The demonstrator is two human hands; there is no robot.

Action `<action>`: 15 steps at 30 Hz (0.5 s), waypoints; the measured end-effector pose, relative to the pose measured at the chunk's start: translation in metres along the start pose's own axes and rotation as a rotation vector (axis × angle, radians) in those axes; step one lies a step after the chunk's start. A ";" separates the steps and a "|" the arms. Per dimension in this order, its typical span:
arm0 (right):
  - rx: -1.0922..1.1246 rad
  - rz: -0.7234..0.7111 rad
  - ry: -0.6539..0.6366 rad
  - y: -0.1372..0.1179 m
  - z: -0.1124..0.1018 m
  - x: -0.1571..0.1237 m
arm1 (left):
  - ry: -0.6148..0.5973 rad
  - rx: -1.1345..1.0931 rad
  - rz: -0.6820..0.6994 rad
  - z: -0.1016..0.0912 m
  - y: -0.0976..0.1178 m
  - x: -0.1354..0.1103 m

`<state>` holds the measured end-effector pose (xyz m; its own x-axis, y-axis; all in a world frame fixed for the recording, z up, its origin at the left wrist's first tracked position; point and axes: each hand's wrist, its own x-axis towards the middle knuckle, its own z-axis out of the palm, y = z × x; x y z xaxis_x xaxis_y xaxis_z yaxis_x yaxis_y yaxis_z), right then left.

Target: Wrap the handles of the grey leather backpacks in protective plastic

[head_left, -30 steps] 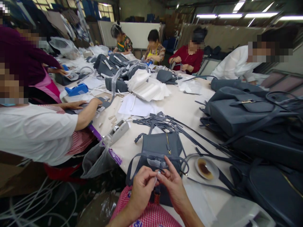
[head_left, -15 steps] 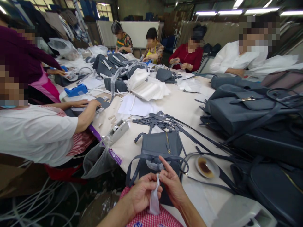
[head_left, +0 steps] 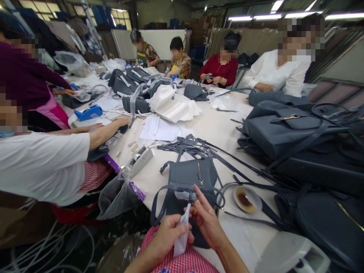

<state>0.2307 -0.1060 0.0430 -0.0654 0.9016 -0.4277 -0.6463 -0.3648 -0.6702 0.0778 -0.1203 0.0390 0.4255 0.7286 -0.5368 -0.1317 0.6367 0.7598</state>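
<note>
My left hand (head_left: pixel 174 232) pinches a narrow strip of thin, whitish translucent wrapping (head_left: pixel 181 239), its pointed tip upward. Beside that tip is my right hand (head_left: pixel 207 220), its index finger stretched out and its other fingers loosely bent; whether it touches the strip is hard to tell. Just beyond both hands a dark grey-blue backpack (head_left: pixel 184 172) with a gold zip lies on the table edge, over my lap. Across its handle sits a piece of clear wrapping (head_left: pixel 183 195).
Loose straps (head_left: pixel 189 146) lie behind the backpack. A tape dispenser (head_left: pixel 139 159) stands left, a small dish with brown liquid (head_left: pixel 247 200) right. More bags (head_left: pixel 292 129) are piled at right. A co-worker in a white shirt (head_left: pixel 42 163) sits close at left; others work around the table.
My right fingers have come away from the strip's tip, and the strip now leans in my left hand. The co-worker at left has reached further forward.
</note>
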 end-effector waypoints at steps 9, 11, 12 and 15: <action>-0.167 -0.046 0.030 0.001 0.002 0.001 | -0.032 -0.005 0.032 0.002 -0.001 0.007; -0.166 -0.016 0.012 0.000 0.003 -0.001 | -0.017 0.013 0.023 0.002 -0.001 0.007; -0.173 -0.001 -0.004 -0.001 0.003 -0.002 | 0.001 0.042 0.026 0.003 -0.001 0.006; -0.245 -0.002 -0.010 0.000 0.002 -0.002 | 0.041 0.151 0.055 0.006 0.000 0.005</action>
<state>0.2293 -0.1076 0.0448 -0.0722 0.9042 -0.4209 -0.4425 -0.4072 -0.7990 0.0850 -0.1185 0.0381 0.3837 0.7731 -0.5050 -0.0169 0.5527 0.8332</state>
